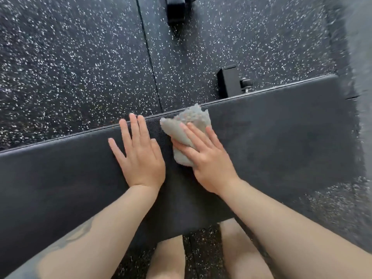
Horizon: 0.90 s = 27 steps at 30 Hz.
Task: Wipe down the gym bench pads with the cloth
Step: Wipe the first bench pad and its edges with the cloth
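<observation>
A long dark grey bench pad [281,137] runs across the view from lower left to upper right. On it lies a crumpled pale grey cloth [189,125] near the pad's far edge. My right hand [207,156] lies flat on the cloth's near part, fingers straight, thumb tucked against its side, pressing it onto the pad. Just left of the cloth, my left hand [138,154] rests flat on the bare pad with its fingers spread, apart from the cloth.
Black rubber floor [70,67] flecked with white surrounds the bench. A black metal bench foot with a bolt [231,83] shows beyond the pad's far edge. Another black frame part [176,11] stands at the top. My bare legs [237,254] are at the pad's near edge.
</observation>
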Tool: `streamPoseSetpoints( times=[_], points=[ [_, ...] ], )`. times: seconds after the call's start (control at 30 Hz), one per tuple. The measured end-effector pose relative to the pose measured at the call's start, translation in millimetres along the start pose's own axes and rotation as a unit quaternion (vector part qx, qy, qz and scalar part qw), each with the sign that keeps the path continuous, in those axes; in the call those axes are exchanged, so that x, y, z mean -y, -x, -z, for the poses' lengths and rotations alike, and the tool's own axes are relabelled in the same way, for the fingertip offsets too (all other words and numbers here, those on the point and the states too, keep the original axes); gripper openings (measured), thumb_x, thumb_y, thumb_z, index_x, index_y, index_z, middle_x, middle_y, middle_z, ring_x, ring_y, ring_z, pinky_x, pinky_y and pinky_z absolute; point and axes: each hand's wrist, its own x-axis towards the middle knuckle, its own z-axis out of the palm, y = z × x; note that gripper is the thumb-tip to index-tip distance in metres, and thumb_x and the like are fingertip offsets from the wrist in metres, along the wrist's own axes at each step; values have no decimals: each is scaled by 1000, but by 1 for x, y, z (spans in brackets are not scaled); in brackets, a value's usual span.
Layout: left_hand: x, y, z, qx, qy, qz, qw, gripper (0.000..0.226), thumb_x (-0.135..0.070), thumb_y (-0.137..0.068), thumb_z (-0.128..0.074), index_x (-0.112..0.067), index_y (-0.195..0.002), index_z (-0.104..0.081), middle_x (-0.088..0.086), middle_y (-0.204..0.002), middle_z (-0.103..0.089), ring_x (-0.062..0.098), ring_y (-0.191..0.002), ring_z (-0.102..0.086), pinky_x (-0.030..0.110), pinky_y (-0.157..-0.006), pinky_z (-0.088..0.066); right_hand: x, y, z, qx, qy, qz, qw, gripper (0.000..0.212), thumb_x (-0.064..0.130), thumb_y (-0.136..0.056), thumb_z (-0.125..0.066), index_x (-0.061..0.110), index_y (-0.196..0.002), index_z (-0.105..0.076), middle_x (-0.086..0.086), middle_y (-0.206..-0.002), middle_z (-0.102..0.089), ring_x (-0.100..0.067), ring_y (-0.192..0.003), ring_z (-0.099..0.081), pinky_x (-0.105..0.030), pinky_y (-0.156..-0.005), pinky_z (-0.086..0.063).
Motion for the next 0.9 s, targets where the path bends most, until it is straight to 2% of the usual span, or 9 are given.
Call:
streamPoseSetpoints(
  times=[0.07, 0.2, 0.27, 0.33, 0.43, 0.5, 0.6, 0.8, 0.9],
  points=[
    [1, 2, 0, 3, -1, -17, 1000, 58, -27, -98, -24, -17, -154, -14, 1, -162, -11, 23, -150, -7, 55, -117, -7, -50, 18, 11, 3, 50, -6, 999, 66, 4, -74, -46, 26, -136, -54, -8, -149, -41, -22, -142, -30, -48, -118, -12],
    [-26, 8, 0, 11, 34, 16, 999, 60, -27, -96, -27, -22, -155, -15, 2, -162, -10, 23, -150, -4, 53, -117, -2, -44, -47, 15, -114, -11, -394, 912, 63, 15, -73, -44, 22, -134, -56, -17, -144, -45, -31, -139, -33, -52, -116, -7],
    [-50, 1, 0, 7, 49, 57, 997, 60, -28, -95, -29, -26, -154, -19, -1, -162, -11, 23, -150, -5, 56, -116, -1, -10, -69, 9, -132, -54, -337, 931, 60, 19, -74, -39, 21, -131, -59, -14, -143, -47, -30, -138, -37, -49, -115, -5],
    [-73, -11, -1, 14, 70, 65, 995, 57, -27, -96, -30, -29, -152, -23, -5, -162, -12, 20, -150, -5, 57, -115, 2, -10, -38, 4, -69, -50, -144, 986, 55, 17, -80, -40, 22, -132, -58, -9, -147, -44, -25, -140, -35, -49, -117, -10],
    [-95, -28, -4, 19, 96, 83, 992, 51, -26, -101, -32, -30, -152, -26, -9, -162, -11, 14, -150, -1, 53, -116, 7, -88, 27, 20, -19, 29, 14, 999, 53, 1, -74, -48, 16, -122, -66, -10, -144, -47, -22, -138, -38, -45, -118, -17],
    [-111, -30, -9, 8, 84, 70, 994, 51, -26, -101, -31, -27, -152, -26, -8, -162, -12, 14, -150, -3, 51, -117, 5, -144, 37, 35, -50, 55, -128, 989, 56, 0, -68, -51, 14, -120, -67, -16, -141, -49, -25, -136, -34, -42, -120, -9],
    [-150, -23, -20, -5, 69, 37, 997, 51, -28, -100, -30, -27, -151, -28, -7, -161, -16, 16, -149, -8, 50, -117, 3, -141, -17, 42, -156, -15, -454, 877, 62, 11, -75, -41, 20, -135, -56, -17, -147, -42, -28, -141, -31, -51, -117, -11],
    [-171, -19, -33, -66, 74, 59, 993, 44, -27, -98, -35, -30, -141, -47, -12, -151, -39, 15, -143, -30, 49, -117, -10, -120, 30, 26, -28, -29, -49, 998, 53, 8, -81, -47, 21, -130, -60, -6, -148, -43, -21, -141, -34, -50, -117, -18],
    [-176, -17, -33, -71, 56, 63, 994, 45, -27, -99, -33, -30, -142, -46, -12, -151, -39, 15, -143, -30, 51, -117, -12, -181, 45, 42, -21, 61, -49, 997, 65, 3, -78, -50, 27, -138, -51, -5, -148, -43, -20, -140, -35, -54, -116, -18]
  ],
)
